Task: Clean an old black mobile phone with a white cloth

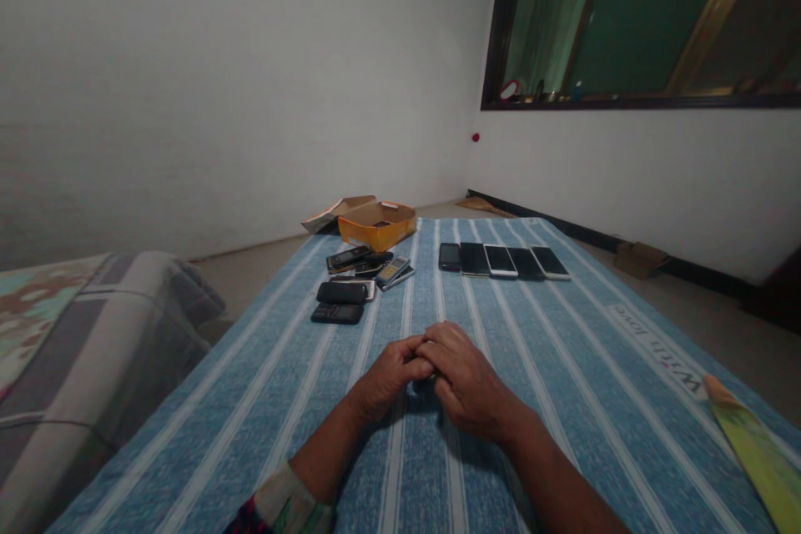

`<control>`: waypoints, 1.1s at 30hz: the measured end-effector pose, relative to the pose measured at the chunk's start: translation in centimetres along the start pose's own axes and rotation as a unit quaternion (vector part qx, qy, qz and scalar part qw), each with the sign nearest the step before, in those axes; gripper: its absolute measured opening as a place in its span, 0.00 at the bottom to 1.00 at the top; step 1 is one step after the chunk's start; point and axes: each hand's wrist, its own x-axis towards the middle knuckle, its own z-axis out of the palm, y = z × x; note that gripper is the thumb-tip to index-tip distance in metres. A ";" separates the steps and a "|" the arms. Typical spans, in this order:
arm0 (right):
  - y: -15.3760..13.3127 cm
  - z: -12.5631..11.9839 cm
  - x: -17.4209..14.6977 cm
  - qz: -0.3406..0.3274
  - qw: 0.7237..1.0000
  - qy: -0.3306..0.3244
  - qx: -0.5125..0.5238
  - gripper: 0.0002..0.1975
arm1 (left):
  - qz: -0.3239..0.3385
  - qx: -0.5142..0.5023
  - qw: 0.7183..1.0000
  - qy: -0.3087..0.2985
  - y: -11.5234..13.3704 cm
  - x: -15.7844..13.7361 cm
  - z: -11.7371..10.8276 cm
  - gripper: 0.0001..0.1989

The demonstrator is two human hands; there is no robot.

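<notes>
My left hand (pixel 389 374) and my right hand (pixel 464 377) rest together on the blue striped cloth (pixel 400 450). The right fingers lie over the left ones, both hands closed, and no object shows between them. Ahead and to the left is a loose pile of older phones, among them a silver keypad phone (pixel 394 270) and a black keypad phone (pixel 338 314). A black case-like phone (pixel 341 293) sits just behind that one. To the right, several smartphones stand in a neat side-by-side row, including a small dark phone (pixel 449 256) and a white-framed phone (pixel 551 262).
An orange cardboard box (pixel 379 231) with its lid open is at the table's far end, something dark inside. A yellow-green flat object (pixel 751 450) lies at the right edge. A cloth-covered bed or seat (pixel 125 350) is to the left, and a window (pixel 651 17) is at upper right.
</notes>
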 end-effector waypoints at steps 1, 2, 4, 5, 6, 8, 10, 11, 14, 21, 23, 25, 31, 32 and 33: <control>0.0 0.0 0.0 0.003 1.000 -0.001 0.000 0.16 | 0.000 -0.002 1.000 0.001 0.0 0.0 0.0 0.22; 0.1 0.0 0.0 0.005 1.000 -0.002 0.000 0.16 | -0.001 -0.004 1.000 0.002 -0.1 0.0 0.0 0.22; 0.2 0.0 0.0 0.010 1.000 -0.003 0.002 0.16 | -0.003 -0.010 1.000 0.000 -0.1 0.0 0.0 0.22; 0.3 0.0 0.0 0.012 1.000 -0.002 0.003 0.16 | -0.003 -0.011 1.000 -0.003 -0.1 -0.1 0.1 0.22; 0.4 0.0 -0.1 0.013 1.000 0.000 0.005 0.16 | 0.000 -0.012 1.000 -0.004 0.0 -0.1 0.1 0.22; 0.7 0.0 -0.1 0.018 1.000 0.005 0.010 0.17 | 0.007 -0.010 1.000 -0.003 0.1 -0.1 0.2 0.23; 0.9 -0.1 -0.2 0.027 0.999 0.013 0.013 0.17 | 0.012 -0.008 1.000 0.006 0.2 -0.2 0.3 0.25; 1.0 -0.1 -0.2 0.031 0.999 0.015 0.014 0.17 | 0.012 -0.007 1.000 0.011 0.2 -0.2 0.3 0.26; 0.9 0.0 -0.3 0.030 0.999 0.017 0.010 0.17 | 0.006 -0.009 1.000 0.017 0.0 -0.1 0.2 0.28; 0.1 0.5 0.0 0.013 1.000 0.004 -0.016 0.14 | -0.006 -0.011 1.000 0.009 -0.2 0.1 0.0 0.27; 0.2 0.4 0.0 0.019 1.000 0.006 -0.009 0.12 | -0.011 -0.019 1.000 0.008 0.1 0.1 0.2 0.27; 0.6 0.2 -0.2 0.029 1.000 0.009 0.005 0.11 | -0.016 -0.021 1.000 0.011 0.4 0.1 0.4 0.26; 2.3 -0.4 -0.8 0.060 0.998 0.021 0.012 0.17 | -0.015 -0.019 1.000 0.014 0.4 -0.1 0.4 0.30; 2.5 -0.5 -0.9 0.066 0.998 0.021 0.011 0.18 | -0.016 -0.019 1.000 0.014 0.4 -0.1 0.4 0.31; 2.7 -0.5 -1.0 0.072 0.997 0.023 0.010 0.17 | -0.018 -0.019 1.000 0.014 0.3 -0.1 0.3 0.32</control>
